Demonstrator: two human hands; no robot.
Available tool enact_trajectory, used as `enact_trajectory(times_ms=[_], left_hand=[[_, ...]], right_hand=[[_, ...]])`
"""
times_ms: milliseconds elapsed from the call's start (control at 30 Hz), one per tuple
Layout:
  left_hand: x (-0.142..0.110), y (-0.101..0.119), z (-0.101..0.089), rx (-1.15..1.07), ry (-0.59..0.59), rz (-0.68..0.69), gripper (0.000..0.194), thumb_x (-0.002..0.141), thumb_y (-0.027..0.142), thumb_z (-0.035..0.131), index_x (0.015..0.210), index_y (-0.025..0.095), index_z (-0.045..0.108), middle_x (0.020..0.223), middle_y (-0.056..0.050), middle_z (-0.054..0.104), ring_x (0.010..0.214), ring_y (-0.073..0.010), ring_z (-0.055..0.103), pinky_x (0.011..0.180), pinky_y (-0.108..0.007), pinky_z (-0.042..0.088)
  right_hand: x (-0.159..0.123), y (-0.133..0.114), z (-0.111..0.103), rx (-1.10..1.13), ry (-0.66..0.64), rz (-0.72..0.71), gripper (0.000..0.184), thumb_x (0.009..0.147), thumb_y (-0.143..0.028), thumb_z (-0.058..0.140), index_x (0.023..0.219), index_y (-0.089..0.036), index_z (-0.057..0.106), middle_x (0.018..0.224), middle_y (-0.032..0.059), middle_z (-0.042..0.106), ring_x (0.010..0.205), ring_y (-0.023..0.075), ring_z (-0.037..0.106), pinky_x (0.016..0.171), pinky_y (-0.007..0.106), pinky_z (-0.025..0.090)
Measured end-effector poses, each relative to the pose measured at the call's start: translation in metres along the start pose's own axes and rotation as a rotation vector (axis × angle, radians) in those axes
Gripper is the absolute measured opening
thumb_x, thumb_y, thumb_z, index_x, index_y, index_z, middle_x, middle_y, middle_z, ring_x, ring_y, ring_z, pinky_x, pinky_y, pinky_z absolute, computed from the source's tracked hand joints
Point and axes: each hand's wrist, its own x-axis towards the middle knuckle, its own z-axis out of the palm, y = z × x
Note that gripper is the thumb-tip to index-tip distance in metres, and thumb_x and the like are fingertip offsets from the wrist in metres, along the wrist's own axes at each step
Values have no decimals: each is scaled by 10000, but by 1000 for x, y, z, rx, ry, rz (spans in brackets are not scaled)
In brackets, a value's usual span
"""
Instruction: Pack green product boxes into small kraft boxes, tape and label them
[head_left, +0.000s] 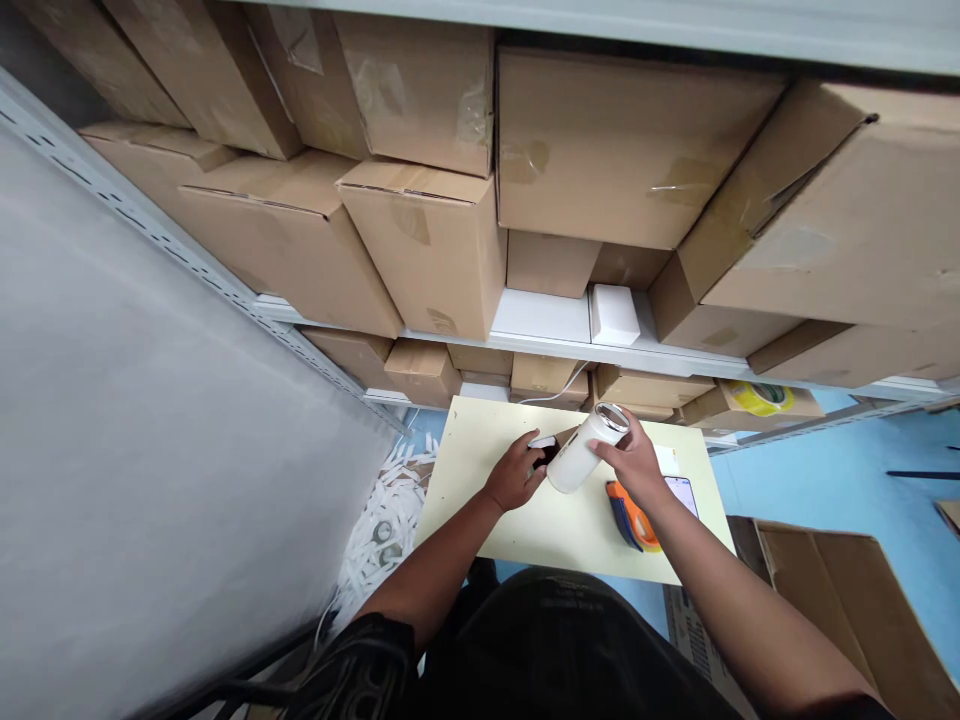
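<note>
My right hand [634,462] is closed around the upper part of a white tumbler [576,458] with a shiny silver rim at its top end. The tumbler is tilted above the pale yellow table [495,535], and dark marks run along its side. Just left of the tumbler's lower part, my left hand [516,474] has its fingers curled at a small dark item with a white edge [543,443]. Fingers and tumbler partly cover that item, so its kind is unclear.
An orange and blue tape dispenser [634,515] and a lit phone [682,494] lie near my right forearm. Shelves ahead hold several cardboard boxes [427,250], a small white box [613,315] and yellow tape rolls [761,397]. Paper strips [379,520] litter the floor at left.
</note>
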Motion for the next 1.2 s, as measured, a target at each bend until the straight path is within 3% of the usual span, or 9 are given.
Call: enact_trajectory(times_ms=[133,233,367,467,700,800,1033,1200], left_hand=[[0,2,3,-20,53,-90,234,1004,302,509,1017,208,724,1464,-123,559,1384,-262,523,1190,-459,423],[3,3,6,-40,99,-114,289,930,238,586,1202,217,684,1408,-118,599,1359,-254,545,1191,-465,422],[5,2,7,-37,-1,-124,599,795,208,704,1382,197,587,1444,-141,578,1383,-296,524,1203,-477,407],[4,4,9,-46,-55,-127,678,739,180,726,1398,193,567,1471,-140,562,1384,-314,520,1203,-475,398],[4,11,10,-14,-23,-288,286,860,164,578,1127,245,646,1096,-59,717,1038,-264,665,950,-401,518],[9,10,10,-10,-4,-335,225,913,196,552,1116,250,633,1054,-49,725,962,-243,677,887,-370,527],[11,-1,17,20,96,-123,190,953,151,484,966,212,664,1329,-72,685,1182,-199,665,1001,-358,543],[9,-2,20,15,126,-89,179,979,199,517,938,222,690,1431,-60,647,1256,-194,654,1069,-373,537]], right_hand=[[0,1,0,-2,24,-34,729,647,-404,899,1283,-260,573,1166,63,713,1073,283,656,966,449,525],[0,2,0,-11,12,-56,734,656,-400,891,1301,-267,567,1177,61,711,1060,282,659,939,439,538],[2,4,0,-40,19,-84,733,670,-390,884,1318,-276,563,1190,56,709,1085,279,654,973,431,527],[3,8,3,-52,26,-100,773,667,-385,888,1351,-279,543,1213,54,702,1089,266,655,1002,426,514],[-2,15,3,-65,11,-96,789,669,-391,895,1362,-273,536,1220,65,696,1073,268,659,997,430,518],[-4,13,-1,-57,32,-128,783,678,-385,891,1365,-267,535,1255,76,682,1096,271,653,1011,429,513],[-9,17,-9,-93,9,-124,773,678,-401,883,1355,-237,549,1234,85,699,1106,278,666,1005,447,530],[-10,26,-14,-131,45,-128,766,690,-410,867,1358,-225,540,1210,88,703,1078,272,675,985,450,543]])
